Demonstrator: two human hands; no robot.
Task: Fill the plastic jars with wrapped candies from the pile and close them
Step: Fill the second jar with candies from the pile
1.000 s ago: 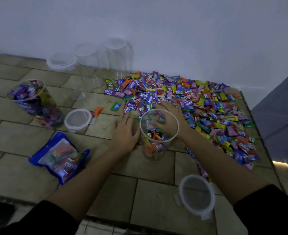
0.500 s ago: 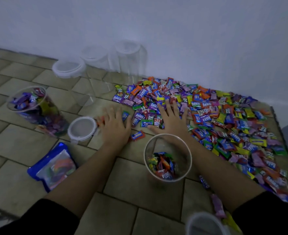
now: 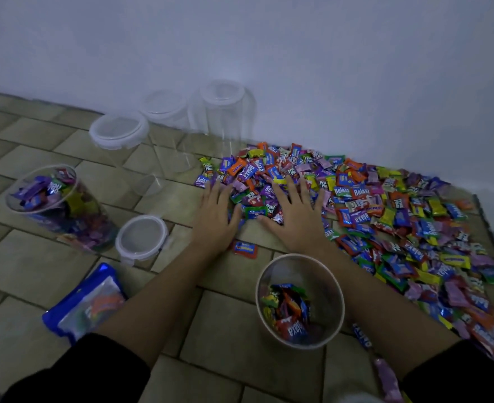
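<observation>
Your left hand (image 3: 215, 216) and right hand (image 3: 293, 219) lie flat, fingers spread, on the near edge of the wrapped candy pile (image 3: 385, 205), likely to scoop a heap between them toward the barely filled open jar (image 3: 324, 280) beside your right forearm

open jar (image 3: 322, 274) between forearms (image 3: 152, 301), bare tiles (image 3: 231, 330) left

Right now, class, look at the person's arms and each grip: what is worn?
The left sleeve and right sleeve are black, ending near the elbows; forearms bare. The left grip and right grip show no gloves, rings or watch.
</observation>
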